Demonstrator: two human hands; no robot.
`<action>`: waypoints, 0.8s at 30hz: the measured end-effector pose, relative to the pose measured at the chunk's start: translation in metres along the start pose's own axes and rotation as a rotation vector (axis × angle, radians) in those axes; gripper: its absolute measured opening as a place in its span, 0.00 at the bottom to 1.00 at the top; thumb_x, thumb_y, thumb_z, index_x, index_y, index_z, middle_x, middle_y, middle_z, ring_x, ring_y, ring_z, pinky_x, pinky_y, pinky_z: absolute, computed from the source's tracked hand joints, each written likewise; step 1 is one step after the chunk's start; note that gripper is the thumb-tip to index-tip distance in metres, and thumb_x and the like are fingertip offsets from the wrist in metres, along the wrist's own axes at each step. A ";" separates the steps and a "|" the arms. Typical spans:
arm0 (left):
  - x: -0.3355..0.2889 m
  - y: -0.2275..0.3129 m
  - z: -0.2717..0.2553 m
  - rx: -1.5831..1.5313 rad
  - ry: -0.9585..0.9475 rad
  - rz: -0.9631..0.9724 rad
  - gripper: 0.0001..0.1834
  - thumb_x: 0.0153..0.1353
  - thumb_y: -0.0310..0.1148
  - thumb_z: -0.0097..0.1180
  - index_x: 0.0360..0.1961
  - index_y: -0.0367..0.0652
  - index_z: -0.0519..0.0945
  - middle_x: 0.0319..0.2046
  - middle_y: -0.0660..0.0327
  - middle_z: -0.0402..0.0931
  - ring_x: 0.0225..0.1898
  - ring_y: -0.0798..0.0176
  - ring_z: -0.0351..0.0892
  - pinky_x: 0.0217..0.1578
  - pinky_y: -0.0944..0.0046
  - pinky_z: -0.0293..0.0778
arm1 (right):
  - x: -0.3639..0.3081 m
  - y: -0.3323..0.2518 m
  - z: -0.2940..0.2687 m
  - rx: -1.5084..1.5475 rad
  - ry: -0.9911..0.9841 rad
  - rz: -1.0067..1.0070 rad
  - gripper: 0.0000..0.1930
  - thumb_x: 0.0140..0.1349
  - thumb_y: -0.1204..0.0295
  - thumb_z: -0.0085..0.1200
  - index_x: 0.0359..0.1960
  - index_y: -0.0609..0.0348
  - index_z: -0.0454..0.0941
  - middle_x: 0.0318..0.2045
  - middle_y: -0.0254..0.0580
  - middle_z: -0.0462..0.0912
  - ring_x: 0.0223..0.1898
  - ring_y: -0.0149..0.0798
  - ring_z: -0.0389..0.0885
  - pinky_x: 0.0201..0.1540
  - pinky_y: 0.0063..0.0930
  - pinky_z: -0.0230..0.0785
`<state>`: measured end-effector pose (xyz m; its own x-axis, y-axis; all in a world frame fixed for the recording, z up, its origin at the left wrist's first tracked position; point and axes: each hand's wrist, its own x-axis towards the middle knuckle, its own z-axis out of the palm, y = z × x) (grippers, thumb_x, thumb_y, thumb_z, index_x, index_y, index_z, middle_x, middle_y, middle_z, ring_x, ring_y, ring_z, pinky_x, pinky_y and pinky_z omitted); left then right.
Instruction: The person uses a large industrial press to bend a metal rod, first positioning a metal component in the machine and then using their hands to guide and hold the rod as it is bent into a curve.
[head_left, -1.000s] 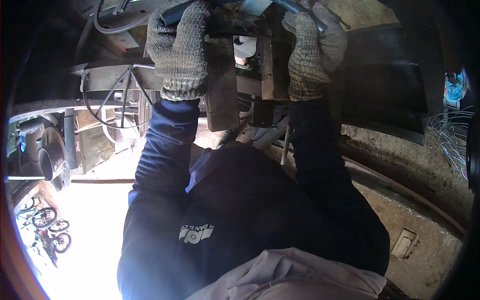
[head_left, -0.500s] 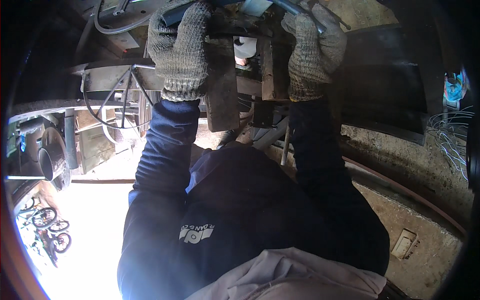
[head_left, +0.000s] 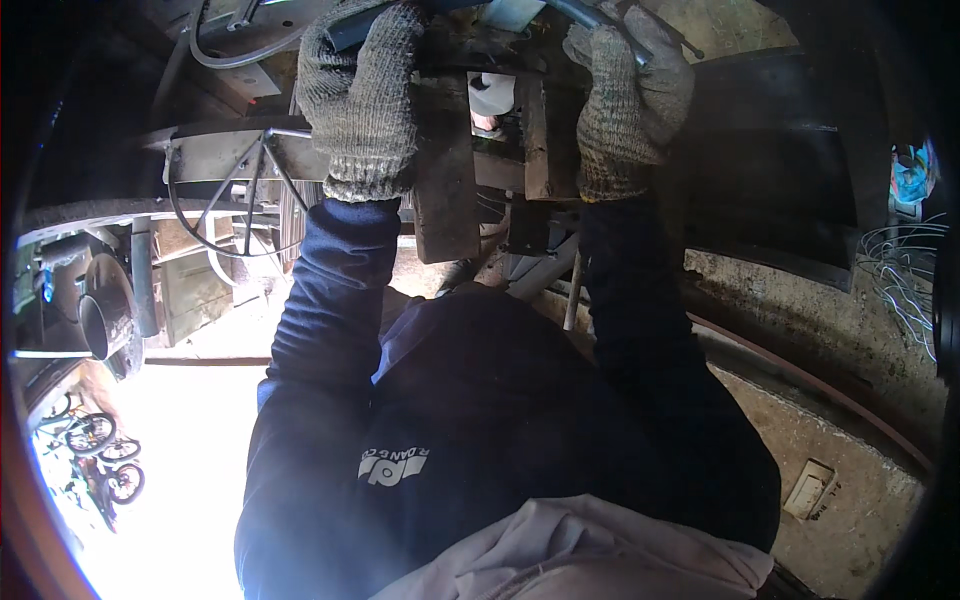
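Both my hands wear grey knitted work gloves and are raised at the top of the view. A dark, curved metal tube (head_left: 580,12) arcs between them. My left hand (head_left: 365,100) is closed around its left end, and my right hand (head_left: 630,110) is wrapped around its right end. A thin dark rod (head_left: 682,38) sticks out beside the right fingers; whether I hold it too, I cannot tell. Below the tube, a worn wooden block (head_left: 447,190) hangs down beside my left wrist. Another wooden piece (head_left: 536,140) stands nearer my right wrist.
Left of my arm is a round metal frame with spokes (head_left: 248,190). Beyond it lies a wide pipe (head_left: 105,325). Several bicycles (head_left: 100,450) stand at the far lower left. On the right are a dark metal panel (head_left: 770,170), tangled wire (head_left: 900,280) and a wall switch (head_left: 810,488).
Both hands keep their hold on the curved tube, with almost no movement. The view has shifted very slightly.
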<state>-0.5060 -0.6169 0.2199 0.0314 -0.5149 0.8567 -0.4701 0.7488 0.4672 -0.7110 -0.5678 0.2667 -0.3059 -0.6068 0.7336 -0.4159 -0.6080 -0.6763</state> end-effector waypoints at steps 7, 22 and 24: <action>0.000 0.009 0.001 -0.278 -0.012 -0.251 0.19 0.66 0.21 0.52 0.56 0.48 0.81 0.50 0.52 0.79 0.50 0.53 0.82 0.50 0.57 0.81 | -0.004 0.000 -0.002 0.006 0.012 0.057 0.15 0.70 0.74 0.56 0.56 0.63 0.73 0.49 0.42 0.78 0.44 0.32 0.80 0.49 0.27 0.78; -0.001 0.003 0.002 -0.096 -0.006 -0.036 0.17 0.68 0.23 0.52 0.56 0.47 0.80 0.49 0.51 0.78 0.47 0.52 0.84 0.50 0.56 0.80 | -0.003 0.000 -0.001 -0.006 0.063 0.095 0.16 0.70 0.71 0.57 0.56 0.63 0.74 0.47 0.41 0.80 0.43 0.32 0.80 0.48 0.27 0.78; -0.002 0.004 0.001 -0.159 -0.009 -0.094 0.17 0.68 0.24 0.52 0.57 0.47 0.80 0.49 0.51 0.78 0.47 0.52 0.84 0.50 0.56 0.80 | -0.003 0.000 -0.002 0.003 0.056 0.098 0.16 0.70 0.71 0.57 0.56 0.63 0.74 0.47 0.41 0.80 0.43 0.32 0.80 0.48 0.27 0.78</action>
<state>-0.5086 -0.6130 0.2202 0.0607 -0.5889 0.8059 -0.3198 0.7534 0.5746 -0.7113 -0.5650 0.2645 -0.3925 -0.6335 0.6668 -0.3792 -0.5491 -0.7448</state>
